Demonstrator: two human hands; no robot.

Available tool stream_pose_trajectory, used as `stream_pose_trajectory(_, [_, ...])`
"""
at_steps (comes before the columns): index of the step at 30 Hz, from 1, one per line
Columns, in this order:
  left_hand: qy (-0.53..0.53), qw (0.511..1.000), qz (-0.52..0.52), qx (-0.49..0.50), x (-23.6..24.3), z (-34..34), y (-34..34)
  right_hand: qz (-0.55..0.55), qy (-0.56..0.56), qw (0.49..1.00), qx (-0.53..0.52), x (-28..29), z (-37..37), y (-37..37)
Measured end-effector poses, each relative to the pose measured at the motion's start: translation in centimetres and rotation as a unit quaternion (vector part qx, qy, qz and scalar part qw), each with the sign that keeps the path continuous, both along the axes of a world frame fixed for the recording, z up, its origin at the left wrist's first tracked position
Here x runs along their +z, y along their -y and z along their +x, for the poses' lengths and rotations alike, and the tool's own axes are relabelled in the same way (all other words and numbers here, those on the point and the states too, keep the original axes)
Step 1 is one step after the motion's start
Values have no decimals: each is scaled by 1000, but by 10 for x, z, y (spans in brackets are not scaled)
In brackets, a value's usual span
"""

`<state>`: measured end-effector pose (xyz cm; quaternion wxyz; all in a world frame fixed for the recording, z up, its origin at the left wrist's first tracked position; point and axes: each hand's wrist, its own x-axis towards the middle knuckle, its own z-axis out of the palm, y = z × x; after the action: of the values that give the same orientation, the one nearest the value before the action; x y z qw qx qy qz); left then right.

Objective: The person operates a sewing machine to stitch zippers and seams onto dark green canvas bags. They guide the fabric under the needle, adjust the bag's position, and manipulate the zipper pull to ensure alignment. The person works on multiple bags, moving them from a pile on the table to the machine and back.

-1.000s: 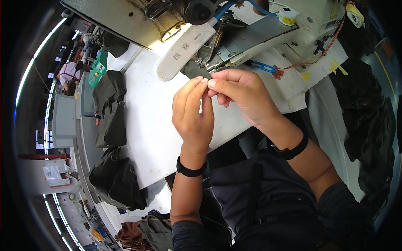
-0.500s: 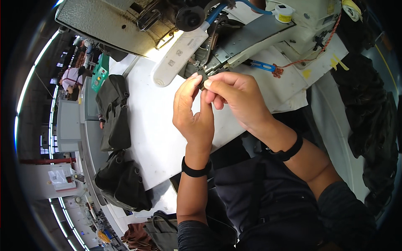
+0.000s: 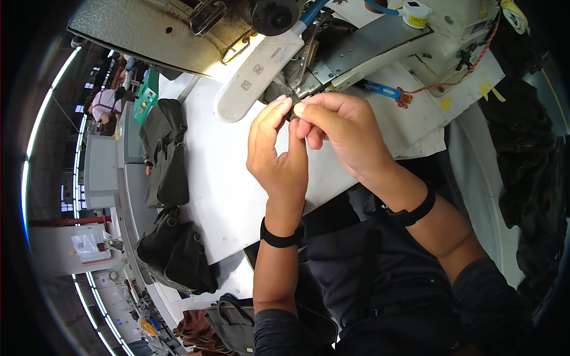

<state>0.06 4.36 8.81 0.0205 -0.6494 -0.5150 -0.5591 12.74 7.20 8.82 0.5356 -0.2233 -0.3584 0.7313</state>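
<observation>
A small dark olive strip of material (image 3: 293,107) is pinched between both hands, just in front of a sewing machine's needle area. My left hand (image 3: 278,145) grips its left side with fingertips and thumb. My right hand (image 3: 344,127) presses the other side between thumb and forefinger. Fingers cover most of the strip, so its full shape is hidden. The sewing machine (image 3: 356,56) has a grey metal arm-like bed, and a pale rounded guard plate (image 3: 249,83) stands left of the needle area.
Dark olive bags (image 3: 166,154) lie along the left edge of the white table (image 3: 219,196). Thread snips with a blue handle (image 3: 383,89) rest by the machine on an orange cord (image 3: 445,86). Dark fabric (image 3: 528,190) hangs at the right. A person (image 3: 107,107) is far left.
Both hands keep hold of the small strip and shift only slightly, with fingertips closer together around it. The whole view has moved a little.
</observation>
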Motion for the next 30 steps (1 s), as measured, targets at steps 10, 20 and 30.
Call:
stream_pose_trajectory(10, [-126,990,68,-4,10,-13,-7,-37,3,999,-3,8,0,3])
stream_pose_trajectory(20, [-159,985,69,8,11,-14,-8,-45,-25,999,8,11,1,10])
stream_pose_trajectory(30, [-134,988,71,8,9,-15,-12,-36,29,998,36,0,13,20])
